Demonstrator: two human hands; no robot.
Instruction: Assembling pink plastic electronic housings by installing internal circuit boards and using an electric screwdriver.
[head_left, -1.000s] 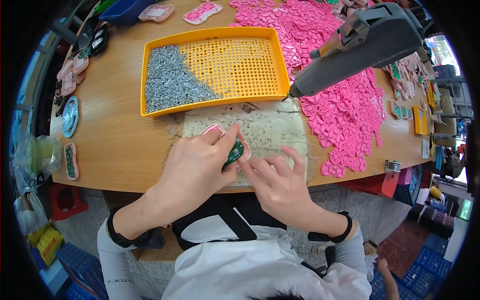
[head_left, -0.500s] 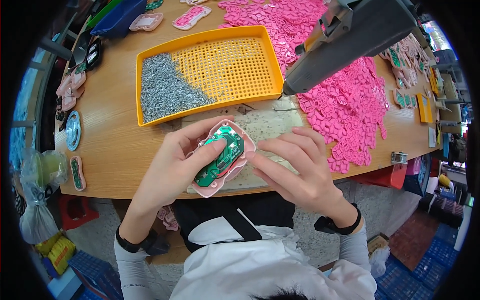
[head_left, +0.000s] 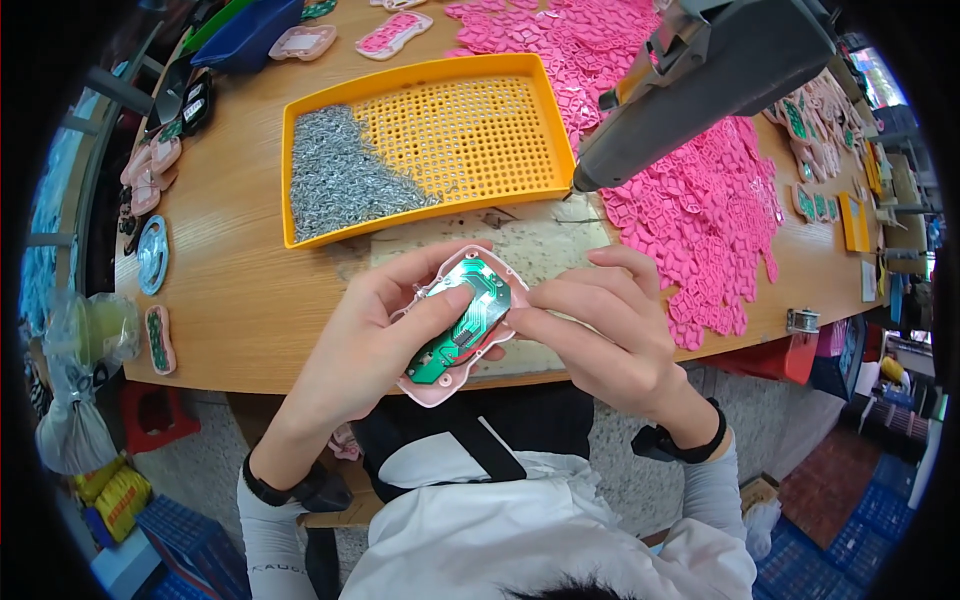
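Observation:
My left hand [head_left: 375, 335] holds a pale pink plastic casing half [head_left: 452, 388] above the near edge of the table. Its thumb presses on a green circuit board [head_left: 470, 325] seated inside the shell, and its fingers wrap behind. A red wire runs along the board's edge. At the shell's right rim, the fingertips of my right hand [head_left: 600, 335] are closed in a pinch. Any small part between those fingertips is too hidden to make out.
Beyond my hands a yellow perforated tray [head_left: 420, 213] holds a heap of silver screws [head_left: 345, 175]. A grey electric screwdriver [head_left: 680, 110] slants in beside it. Pink plastic pieces [head_left: 690, 230] are heaped at right. A reel [head_left: 152, 255] and another casing with a board [head_left: 160, 340] lie left.
Both hands and the casing have shifted slightly right in the picture, as has the whole table. The right fingers have drawn together at the casing's rim.

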